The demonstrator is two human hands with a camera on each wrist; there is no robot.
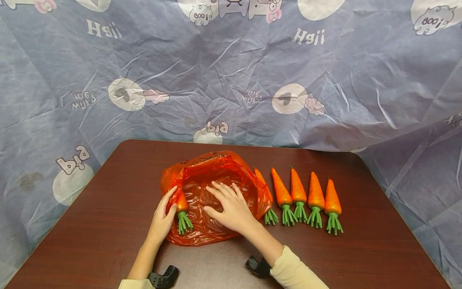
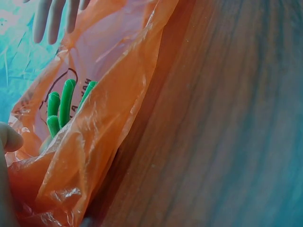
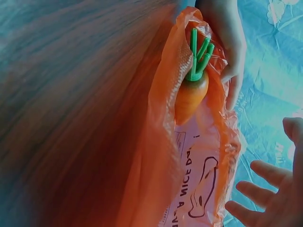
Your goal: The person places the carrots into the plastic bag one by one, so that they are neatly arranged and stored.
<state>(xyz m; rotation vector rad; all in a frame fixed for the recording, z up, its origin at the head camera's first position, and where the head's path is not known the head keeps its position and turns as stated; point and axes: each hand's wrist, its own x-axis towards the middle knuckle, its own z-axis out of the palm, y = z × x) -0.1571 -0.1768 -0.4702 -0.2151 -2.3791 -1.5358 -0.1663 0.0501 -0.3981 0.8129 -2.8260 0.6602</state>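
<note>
Carrot point(image 1: 182, 205) lies inside the left part of the orange-red plastic bag point(image 1: 197, 200), with two hands at the opening.

Left hand point(image 1: 164, 216) rests at the bag's left rim; I cannot tell whether its fingers pinch the plastic. Right hand point(image 1: 231, 208) appears over the bag's opening, fingers spread wide, holding nothing. The carrot's long axis runs nearly front to back: green stems point to the person, and the hidden tip seems to point away. To the right of the bag, five carrots point(image 1: 298, 186) lie in a row, tips also away; the leftmost is partly covered by the bag. In my judgement, the thin rim could fold inward if poorly supported, and the carrot could roll out if the bag is tilted towards the person.
</note>
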